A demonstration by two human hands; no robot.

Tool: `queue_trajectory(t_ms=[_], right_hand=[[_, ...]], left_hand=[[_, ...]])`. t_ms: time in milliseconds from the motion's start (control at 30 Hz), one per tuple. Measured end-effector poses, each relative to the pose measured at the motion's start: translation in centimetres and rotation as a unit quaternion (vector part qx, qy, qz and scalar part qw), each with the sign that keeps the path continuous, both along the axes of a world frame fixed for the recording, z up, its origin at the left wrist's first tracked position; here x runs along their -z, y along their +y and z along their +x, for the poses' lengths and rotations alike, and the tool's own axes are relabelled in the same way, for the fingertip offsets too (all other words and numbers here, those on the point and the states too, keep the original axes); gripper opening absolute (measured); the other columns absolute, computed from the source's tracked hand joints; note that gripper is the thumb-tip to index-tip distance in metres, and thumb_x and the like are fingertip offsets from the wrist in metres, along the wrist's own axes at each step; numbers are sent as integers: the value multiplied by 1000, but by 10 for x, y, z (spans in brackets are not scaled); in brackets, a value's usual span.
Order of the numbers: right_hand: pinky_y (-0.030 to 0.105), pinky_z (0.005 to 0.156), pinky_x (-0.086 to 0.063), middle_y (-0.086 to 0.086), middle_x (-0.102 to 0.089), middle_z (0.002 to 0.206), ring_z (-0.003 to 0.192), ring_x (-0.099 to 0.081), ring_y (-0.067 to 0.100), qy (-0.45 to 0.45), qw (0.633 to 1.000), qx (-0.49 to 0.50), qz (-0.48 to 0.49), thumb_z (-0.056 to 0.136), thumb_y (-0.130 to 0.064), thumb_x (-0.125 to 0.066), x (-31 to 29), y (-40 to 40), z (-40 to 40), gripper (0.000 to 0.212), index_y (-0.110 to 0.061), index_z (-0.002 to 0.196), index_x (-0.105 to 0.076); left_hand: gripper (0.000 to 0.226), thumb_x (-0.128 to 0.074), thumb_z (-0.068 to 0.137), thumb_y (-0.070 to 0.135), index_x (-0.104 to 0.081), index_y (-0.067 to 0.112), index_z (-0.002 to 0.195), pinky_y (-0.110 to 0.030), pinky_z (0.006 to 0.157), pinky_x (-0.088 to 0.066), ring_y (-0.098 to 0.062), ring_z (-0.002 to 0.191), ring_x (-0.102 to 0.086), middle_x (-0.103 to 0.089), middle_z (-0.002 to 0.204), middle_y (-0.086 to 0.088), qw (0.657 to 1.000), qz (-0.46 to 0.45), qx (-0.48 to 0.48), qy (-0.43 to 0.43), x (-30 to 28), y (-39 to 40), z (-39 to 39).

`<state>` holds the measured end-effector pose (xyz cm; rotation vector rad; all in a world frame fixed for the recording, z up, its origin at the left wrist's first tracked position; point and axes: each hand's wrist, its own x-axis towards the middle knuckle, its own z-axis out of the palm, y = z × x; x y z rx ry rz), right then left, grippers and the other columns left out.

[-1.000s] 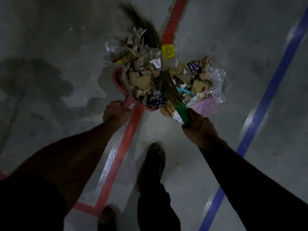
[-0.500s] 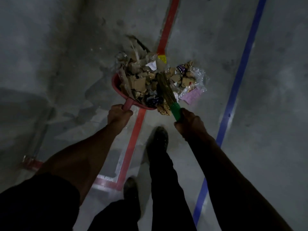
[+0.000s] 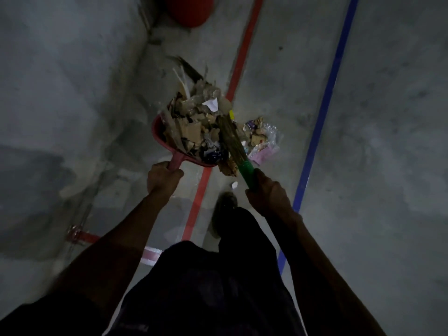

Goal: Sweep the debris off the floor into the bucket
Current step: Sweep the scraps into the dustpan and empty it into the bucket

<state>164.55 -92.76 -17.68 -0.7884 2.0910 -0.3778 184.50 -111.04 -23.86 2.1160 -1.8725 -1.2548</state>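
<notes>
Debris (image 3: 194, 127) in dustpan (image 3: 157, 132) — bucket (image 3: 189, 10) beyond.

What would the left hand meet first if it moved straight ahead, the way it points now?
Probably nothing soon: the left hand already holds the red plastic dustpan; bare grey concrete floor follows, then the round red bucket. Depth is unclear.

Place: an industrial or warehouse-type floor, dimly lit.
Floor: bare grey concrete floor (image 3: 388, 141), stained and patchy.
Markings: long red painted floor line (image 3: 244, 54) and parallel blue painted floor line (image 3: 327, 98), like lane or zone marking.
Wall side: rough grey concrete surface on the left.
</notes>
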Motion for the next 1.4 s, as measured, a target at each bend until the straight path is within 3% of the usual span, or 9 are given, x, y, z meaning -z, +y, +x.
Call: queue_trajectory(t_ms=[167, 300, 433, 633, 767, 933, 1100, 1267, 1400], right_hand=[[32, 67, -54, 3, -62, 101, 76, -59, 17, 10, 999, -29, -22, 92, -23, -61, -44, -21, -40, 58, -23, 144, -35], [18, 51, -34, 4, -60, 97, 63, -48, 9, 72, 996, -44, -38, 90, -24, -62, -73, -56, -79, 55, -22, 142, -40], [34, 69, -51, 15, -65, 109, 89, -65, 35, 76, 994, -63, -42, 90, -19, -59, -96, -100, -121, 48, -18, 136, -45], [54, 75, -56, 20, -62, 106, 86, -65, 39, 66, 993, -99, -16, 92, -17, -56, -105, -192, -200, 44, -13, 134, -43], [46, 71, -59, 12, -62, 102, 80, -66, 30, 89, 987, -136, 3, 93, -23, -58, -98, -267, -264, 46, -18, 135, -41], [40, 67, -57, 12, -65, 99, 76, -64, 30, 121, 978, -168, 1, 89, -27, -59, -103, -346, -338, 48, -19, 134, -42], [36, 64, -54, 11, -62, 102, 74, -61, 28, 127, 975, -183, 11, 89, -28, -57, -110, -422, -408, 49, -22, 135, -41], [31, 69, -42, 14, -63, 113, 95, -63, 36, 152, 956, -250, 2, 88, -26, -60, -100, -502, -481, 55, -20, 140, -40], [33, 72, -42, 18, -64, 110, 96, -63, 39, 146, 946, -286, -43, 87, -21, -57, -93, -574, -545, 50, -16, 135, -43]], left_hand=[[12, -72, 71, 22, -64, 15, 68, -31, 59, -44, -30, 68, -63, -62, 65, -9, 999, -46, 13, 6, -51, -31, -32], [14, -73, 68, 26, -64, 15, 67, -32, 59, -47, -32, 68, -65, -64, 66, -14, 997, -60, -1, 38, -82, -60, -67], [23, -64, 55, 37, -55, 16, 53, -29, 55, -43, -29, 58, -60, -52, 50, 1, 996, -56, -30, 63, -96, -96, -106], [27, -65, 56, 36, -54, 12, 52, -27, 48, -38, -14, 41, -47, -46, 41, 6, 994, -42, -58, 78, -75, -169, -174], [27, -66, 57, 35, -52, 13, 50, -30, 52, -38, -20, 47, -50, -47, 44, 3, 991, -19, -87, 100, -61, -229, -232], [35, -75, 72, 18, -47, 16, 50, -34, 58, -40, -39, 74, -64, -51, 53, -11, 990, 2, -114, 81, -69, -298, -304], [31, -72, 73, 19, -50, 14, 51, -36, 61, -44, -27, 57, -53, -51, 55, -8, 986, 4, -142, 85, -89, -353, -369], [25, -73, 72, 16, -55, 12, 55, -35, 58, -43, -25, 56, -53, -52, 56, -10, 972, -10, -213, 101, -88, -405, -435], [23, -72, 67, 16, -54, 13, 54, -34, 55, -40, -22, 49, -47, -50, 53, -9, 951, -2, -284, 119, -79, -447, -494]])
